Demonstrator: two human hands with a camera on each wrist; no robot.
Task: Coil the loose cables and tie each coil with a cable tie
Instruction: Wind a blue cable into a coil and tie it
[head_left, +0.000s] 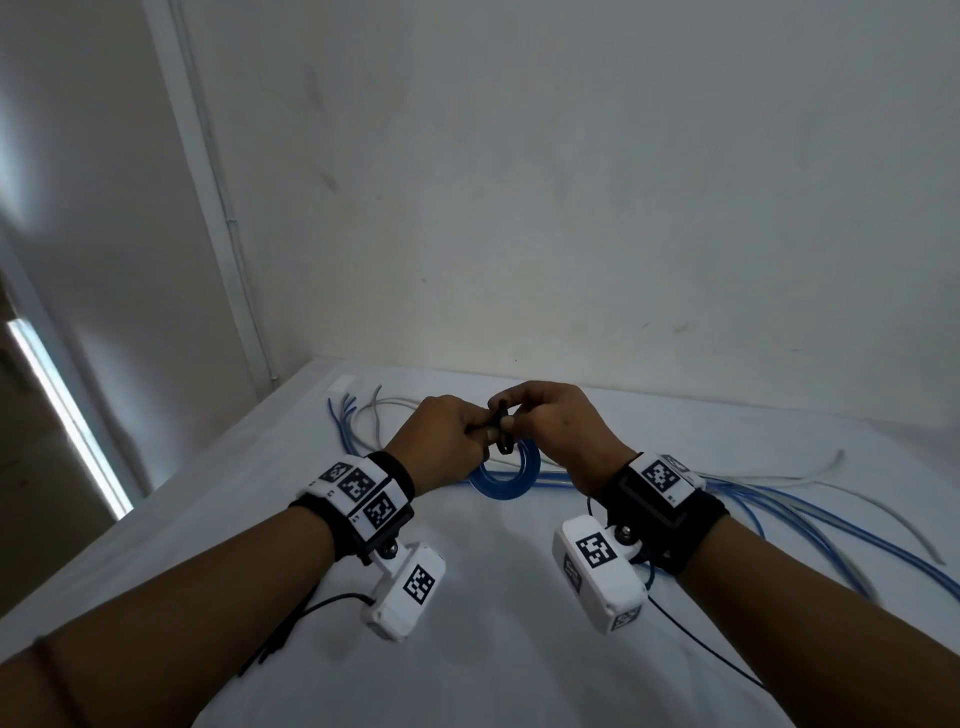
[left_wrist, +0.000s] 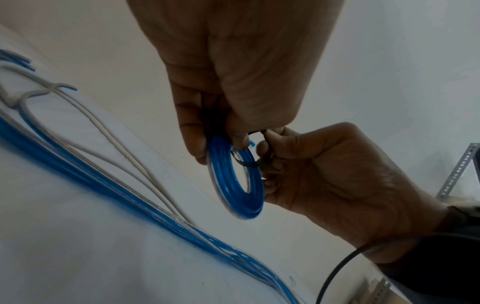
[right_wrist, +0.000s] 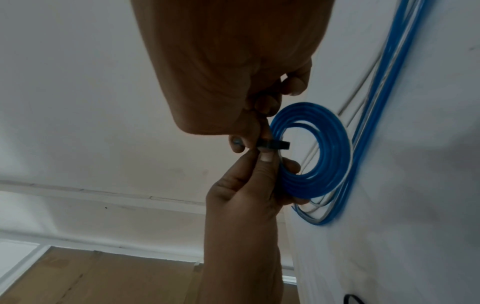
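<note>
- Many loose cables (head_left: 810, 512), blue and grey, lie spread across the white table (head_left: 509, 675), waiting their turn.
- One blue coil (head_left: 501, 475) hangs above the table's middle, lifted, likely so the tie can pass around it.
- Left hand (head_left: 447, 441) clasps the coil's top, keeping its turns together.
- Right hand (head_left: 553, 423) pinches the black cable tie (right_wrist: 275, 145), apparently closing it.

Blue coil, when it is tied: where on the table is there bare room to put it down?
The white table is bare in front, between the two forearms, and at near left, beside the left hand. It is crowded at right, where loose blue and grey cables fan out, and at far left, by the cable ends. Both hands hold the blue coil.
</note>
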